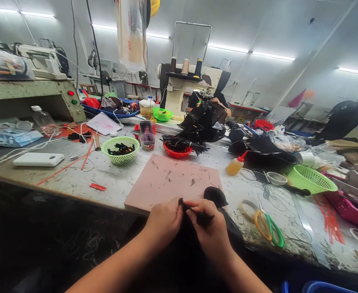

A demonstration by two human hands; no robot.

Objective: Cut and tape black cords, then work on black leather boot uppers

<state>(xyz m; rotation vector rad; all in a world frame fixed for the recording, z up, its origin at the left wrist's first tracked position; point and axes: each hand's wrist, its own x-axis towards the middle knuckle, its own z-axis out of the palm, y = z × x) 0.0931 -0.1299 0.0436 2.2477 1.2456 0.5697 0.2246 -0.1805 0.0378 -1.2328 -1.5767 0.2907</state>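
Note:
Just over the near edge of a pink board (169, 179), my left hand (164, 219) is closed, with thumb and finger pinching the end of a small black strip (180, 201). Close beside it, my right hand (211, 228) is closed around the same dark material, and a black end (206, 219) sticks out across its fingers. Whether this is one piece or two I cannot tell. A rounded black piece (215, 197) lies on the board's right corner, behind my right hand. Dark material also hangs below my hands, its shape lost in shadow.
A green basket (120, 151) of small black pieces and a red bowl (177, 151) of black strips stand behind the board. To the right are a glue bottle (236, 164), scissors (267, 226), a tape roll (248, 209) and another green basket (315, 179). A person sits behind a sewing machine (179, 91).

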